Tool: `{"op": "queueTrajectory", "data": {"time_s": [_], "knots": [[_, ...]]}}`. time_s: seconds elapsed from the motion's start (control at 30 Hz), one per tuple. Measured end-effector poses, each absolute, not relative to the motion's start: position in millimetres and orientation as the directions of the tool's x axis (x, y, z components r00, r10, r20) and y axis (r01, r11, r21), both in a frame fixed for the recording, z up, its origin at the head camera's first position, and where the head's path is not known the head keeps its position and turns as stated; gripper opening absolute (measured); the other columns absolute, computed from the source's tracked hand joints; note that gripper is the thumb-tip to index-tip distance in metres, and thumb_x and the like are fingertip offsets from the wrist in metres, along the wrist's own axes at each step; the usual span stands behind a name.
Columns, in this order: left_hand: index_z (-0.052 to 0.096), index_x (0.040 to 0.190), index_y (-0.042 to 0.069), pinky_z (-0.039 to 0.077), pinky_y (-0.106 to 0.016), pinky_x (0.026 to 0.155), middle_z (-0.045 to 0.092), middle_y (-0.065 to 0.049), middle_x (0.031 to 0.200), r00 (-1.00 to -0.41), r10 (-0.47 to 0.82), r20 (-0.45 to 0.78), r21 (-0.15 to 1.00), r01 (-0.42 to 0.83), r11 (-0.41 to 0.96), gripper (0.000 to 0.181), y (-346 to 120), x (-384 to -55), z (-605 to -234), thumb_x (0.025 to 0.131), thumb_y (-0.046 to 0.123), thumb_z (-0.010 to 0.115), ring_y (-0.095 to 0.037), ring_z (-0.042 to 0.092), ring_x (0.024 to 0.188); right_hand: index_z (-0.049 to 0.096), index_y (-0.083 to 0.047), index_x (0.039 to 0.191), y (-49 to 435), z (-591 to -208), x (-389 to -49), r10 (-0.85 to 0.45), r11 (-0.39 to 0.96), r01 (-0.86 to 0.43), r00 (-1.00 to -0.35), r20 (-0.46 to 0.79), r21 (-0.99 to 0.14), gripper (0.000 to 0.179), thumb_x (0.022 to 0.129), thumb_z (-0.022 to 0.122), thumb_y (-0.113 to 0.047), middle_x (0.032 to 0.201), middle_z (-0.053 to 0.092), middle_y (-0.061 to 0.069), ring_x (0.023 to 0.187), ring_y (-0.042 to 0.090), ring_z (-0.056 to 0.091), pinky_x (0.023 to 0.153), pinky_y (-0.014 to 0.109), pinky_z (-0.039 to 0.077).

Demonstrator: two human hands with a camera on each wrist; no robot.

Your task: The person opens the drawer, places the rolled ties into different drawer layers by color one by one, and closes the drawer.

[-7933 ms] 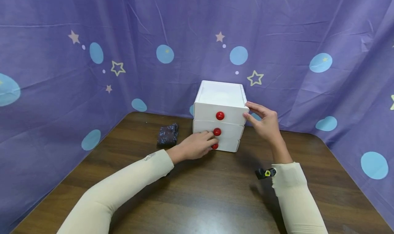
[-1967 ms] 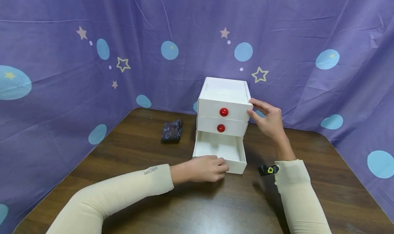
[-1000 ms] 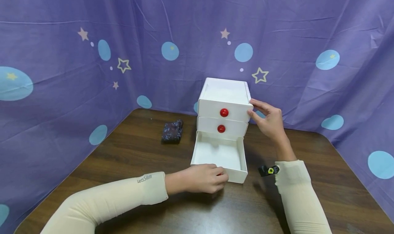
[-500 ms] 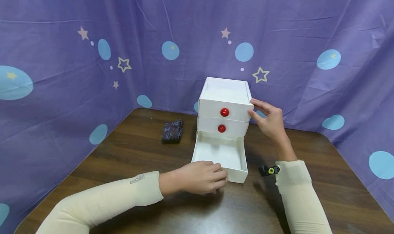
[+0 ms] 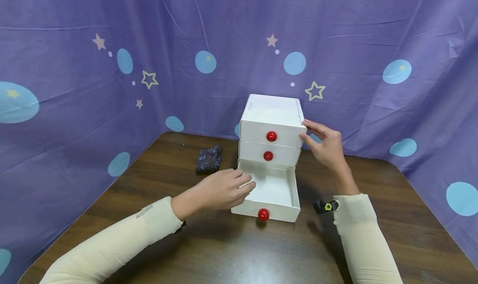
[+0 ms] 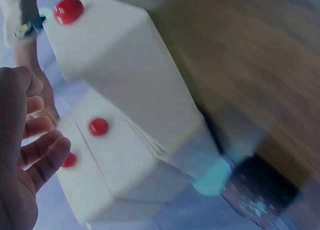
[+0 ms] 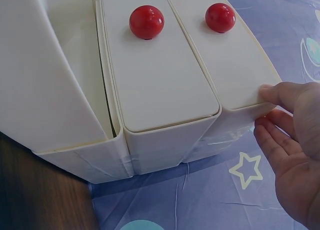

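Note:
A white three-drawer cabinet (image 5: 274, 110) with red knobs stands at the back of the table. Its bottom drawer (image 5: 272, 186) is pulled far out and nothing shows inside it; the upper two are closed. My left hand (image 5: 224, 189) hovers over that drawer's left side, off its red knob (image 5: 263, 214), fingers loosely bent and holding nothing. In the left wrist view the same hand (image 6: 17, 155) is apart from the knobs. With my right hand (image 5: 328, 147) I grip the cabinet's upper right front corner, the thumb (image 7: 272, 92) on the front and fingers round the side.
A dark folded cloth item (image 5: 208, 159) with a blue flower pattern lies on the wooden table (image 5: 298, 250), left of the cabinet. Behind rises a purple curtain (image 5: 239, 22) with stars and blue ovals.
The bottom drawer was closed at first, then my left hand drew it out by its knob. That hand has now let go and moved up and left. The right hand keeps its hold.

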State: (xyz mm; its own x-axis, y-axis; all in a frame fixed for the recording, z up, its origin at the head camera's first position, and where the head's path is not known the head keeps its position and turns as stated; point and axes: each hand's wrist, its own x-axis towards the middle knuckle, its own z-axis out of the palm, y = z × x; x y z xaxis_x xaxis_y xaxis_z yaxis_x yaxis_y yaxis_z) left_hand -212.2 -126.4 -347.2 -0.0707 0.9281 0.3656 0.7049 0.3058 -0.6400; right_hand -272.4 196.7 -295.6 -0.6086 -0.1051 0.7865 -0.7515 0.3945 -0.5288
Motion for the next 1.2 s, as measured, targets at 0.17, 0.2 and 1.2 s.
{"op": "queueTrajectory", "data": {"time_s": [0.17,0.2,1.2], "knots": [[0.065,0.12,0.006,0.053,-0.029,0.069,0.065,-0.006,0.107,-0.171,0.894,0.415,-0.535,0.749,0.392,0.028,-148.4,-226.3,-348.2,0.096,0.022,0.064,-0.022,0.059,0.084,0.068,0.016,0.118,196.6,-296.6,-272.3,-0.11,0.396,-0.75,-0.612,0.783,-0.53,0.035,0.084,0.075,0.015,0.121,0.068,0.029,0.107,0.001,0.066,0.096,0.037,0.055],[0.066,0.12,0.005,0.054,-0.03,0.069,0.065,-0.007,0.107,-0.188,0.886,0.424,-0.516,0.754,0.406,0.029,-152.6,-229.0,-348.8,0.096,0.021,0.065,-0.022,0.059,0.085,0.068,0.015,0.118,196.5,-296.7,-272.3,-0.111,0.396,-0.749,-0.613,0.782,-0.531,0.035,0.084,0.075,0.016,0.122,0.068,0.029,0.107,0.001,0.066,0.096,0.035,0.055],[0.057,0.138,0.0,0.052,-0.051,0.095,0.056,-0.018,0.13,-0.779,0.615,0.122,-0.171,0.594,0.786,0.077,-213.7,-325.7,-373.0,0.083,0.046,0.085,-0.035,0.054,0.117,0.068,0.014,0.12,197.6,-293.7,-270.3,-0.122,0.407,-0.732,-0.637,0.761,-0.547,0.036,0.085,0.074,0.016,0.123,0.068,0.028,0.107,0.006,0.068,0.096,0.029,0.055]]}}
